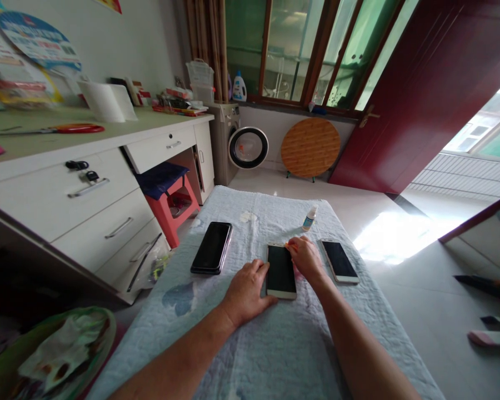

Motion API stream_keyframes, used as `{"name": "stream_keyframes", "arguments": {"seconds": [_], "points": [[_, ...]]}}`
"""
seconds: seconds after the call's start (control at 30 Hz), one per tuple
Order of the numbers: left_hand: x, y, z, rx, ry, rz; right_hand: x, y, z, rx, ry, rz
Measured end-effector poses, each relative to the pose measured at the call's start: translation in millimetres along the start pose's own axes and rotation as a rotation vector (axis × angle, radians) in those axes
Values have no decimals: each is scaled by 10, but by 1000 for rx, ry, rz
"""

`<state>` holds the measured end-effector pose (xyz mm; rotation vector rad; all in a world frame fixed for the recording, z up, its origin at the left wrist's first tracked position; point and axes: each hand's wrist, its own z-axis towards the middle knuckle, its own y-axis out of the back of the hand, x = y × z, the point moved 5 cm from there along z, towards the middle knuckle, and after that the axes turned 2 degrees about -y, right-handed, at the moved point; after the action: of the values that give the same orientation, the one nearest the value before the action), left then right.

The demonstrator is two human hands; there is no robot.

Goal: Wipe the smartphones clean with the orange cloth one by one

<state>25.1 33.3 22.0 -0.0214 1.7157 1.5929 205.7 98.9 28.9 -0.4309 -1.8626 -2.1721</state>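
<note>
A gold-edged phone (pixel 280 270) lies screen up in the middle of a pale blue quilted cloth (pixel 254 344). My left hand (pixel 245 291) rests on the cloth against the phone's left edge, fingers curled along it. My right hand (pixel 306 258) sits at the phone's upper right corner, fingers pinched on something small and orange that I cannot make out. A black phone (pixel 212 247) lies to the left, apart from my hands. Another light-framed phone (pixel 339 261) lies just right of my right hand.
A small spray bottle (pixel 309 218) stands at the cloth's far edge. On the left are a white drawer desk (pixel 95 189) and a red stool (pixel 170 203). A washing machine (pixel 241 144), a round wooden tabletop (pixel 310 147) and a dark red door (pixel 425 94) stand behind.
</note>
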Motion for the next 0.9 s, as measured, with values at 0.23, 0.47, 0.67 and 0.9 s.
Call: {"name": "stream_keyframes", "arguments": {"seconds": [0.23, 0.47, 0.67, 0.9], "points": [[19, -18, 2, -19, -7, -7, 204, -65, -64, 82, 126, 113], [44, -31, -10, -1, 29, -43, 468, -35, -316, 422, 331, 254], [46, -39, -13, -10, 21, -26, 500, -1, -397, 549, 354, 274], [21, -23, -10, -32, -31, 5, 55, 23, -68, 56, 70, 92]]}}
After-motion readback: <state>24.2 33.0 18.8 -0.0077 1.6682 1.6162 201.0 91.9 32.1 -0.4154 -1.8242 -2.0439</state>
